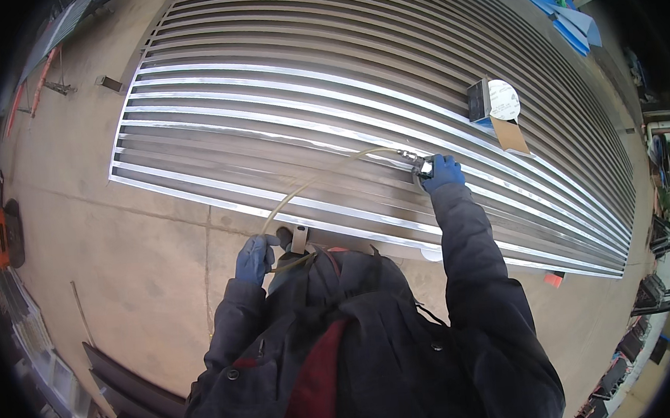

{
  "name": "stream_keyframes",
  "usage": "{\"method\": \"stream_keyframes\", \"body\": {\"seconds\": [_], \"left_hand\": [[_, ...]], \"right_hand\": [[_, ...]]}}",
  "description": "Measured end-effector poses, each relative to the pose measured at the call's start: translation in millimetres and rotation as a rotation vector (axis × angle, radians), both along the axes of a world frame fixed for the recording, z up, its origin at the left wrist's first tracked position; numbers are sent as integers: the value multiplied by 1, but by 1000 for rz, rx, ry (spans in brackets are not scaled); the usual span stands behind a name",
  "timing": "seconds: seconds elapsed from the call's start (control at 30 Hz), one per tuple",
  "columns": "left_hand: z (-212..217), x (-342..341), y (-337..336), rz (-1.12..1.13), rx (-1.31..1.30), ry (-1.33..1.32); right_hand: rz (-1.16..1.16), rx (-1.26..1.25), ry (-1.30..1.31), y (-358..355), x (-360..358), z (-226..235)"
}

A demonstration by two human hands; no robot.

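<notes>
Right grip, in a blue glove, is wrapped around a small handheld air tool, arm stretched out toward the near side of a big slatted metal panel. Left grip, greyer-looking glove, is down by the body, left of the panel's middle and just off its near edge, fingers curled round a pale yellowish hose. The hose arcs over the near slats to a shiny metal fitting on the tool's left side. The tool looks dark with a bright patch on it, but its underside is hidden, so can't tell if it's touching the slats.

As for the panel, it's pretty patchy. The nearest couple of slats are bright silver, then comes a duller, brownish-grey band, then a run of really shiny, streaky ones, and everything on the far side is dull grey. It takes up most of the scene ahead of the person, over a tan concrete floor.

Farther out and to the right, a dark block sits on the slats, with a white round disc and a brown flap right beside it.
</notes>
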State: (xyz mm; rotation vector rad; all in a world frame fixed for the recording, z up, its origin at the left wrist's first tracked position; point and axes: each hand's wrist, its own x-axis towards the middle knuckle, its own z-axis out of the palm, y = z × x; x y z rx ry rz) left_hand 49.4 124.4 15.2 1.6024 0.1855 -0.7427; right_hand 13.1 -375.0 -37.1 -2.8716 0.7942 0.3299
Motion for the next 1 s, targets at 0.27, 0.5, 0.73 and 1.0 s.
{"method": "stream_keyframes", "body": {"seconds": [0.27,0.5,0.73,1.0], "left_hand": [[7,20,34,-211,-206,-13],[0,70,126,-75,-139,115],[-13,77,160,-97,-117,53],[7,58,97,-339,-176,18]], "right_hand": [[-60,-71,123,17,20,-6],[-5,-99,134,114,88,-7],[2,-78,126,129,93,-9],[-179,-44,141,75,36,-3]]}}
